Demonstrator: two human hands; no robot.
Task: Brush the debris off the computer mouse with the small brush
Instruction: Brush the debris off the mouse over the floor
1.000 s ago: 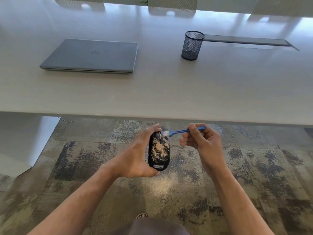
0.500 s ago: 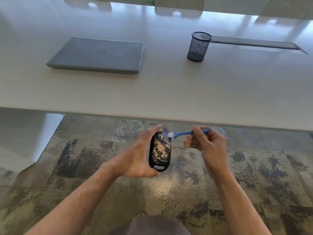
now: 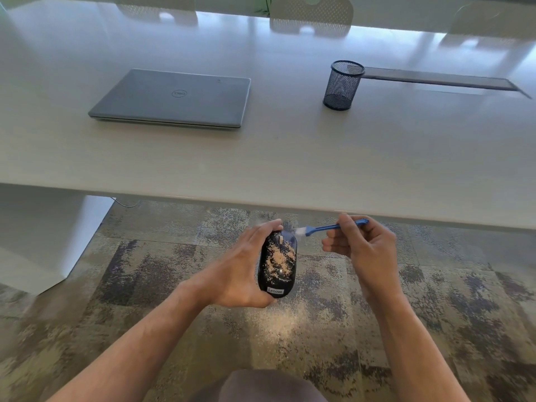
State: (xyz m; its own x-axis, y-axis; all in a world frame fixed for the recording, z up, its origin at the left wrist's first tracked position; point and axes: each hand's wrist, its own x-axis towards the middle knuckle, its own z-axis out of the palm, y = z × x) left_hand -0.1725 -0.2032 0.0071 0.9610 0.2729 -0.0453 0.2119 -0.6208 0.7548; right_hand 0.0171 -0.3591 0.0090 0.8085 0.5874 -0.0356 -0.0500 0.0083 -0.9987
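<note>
A black computer mouse [image 3: 278,265] speckled with tan debris is held in the air over the carpet, below the table's near edge. My left hand [image 3: 243,271] grips it from the left side, thumb under its near end. My right hand [image 3: 362,248] pinches the handle of a small blue brush [image 3: 327,227]. The brush lies roughly level, its white bristles at the mouse's far right end, beside the scroll wheel. Tan debris covers most of the mouse's top.
A pale table [image 3: 290,158] spans the view, bearing a closed grey laptop [image 3: 174,100] at left and a black mesh pen cup [image 3: 342,85] at right, next to a cable slot [image 3: 441,81]. A dusting of debris lies on the patterned carpet [image 3: 278,323] under the mouse.
The brush head has shifted slightly right, from over the mouse's far end to its far right edge. Both hands keep their grips, and the view has drifted a little.
</note>
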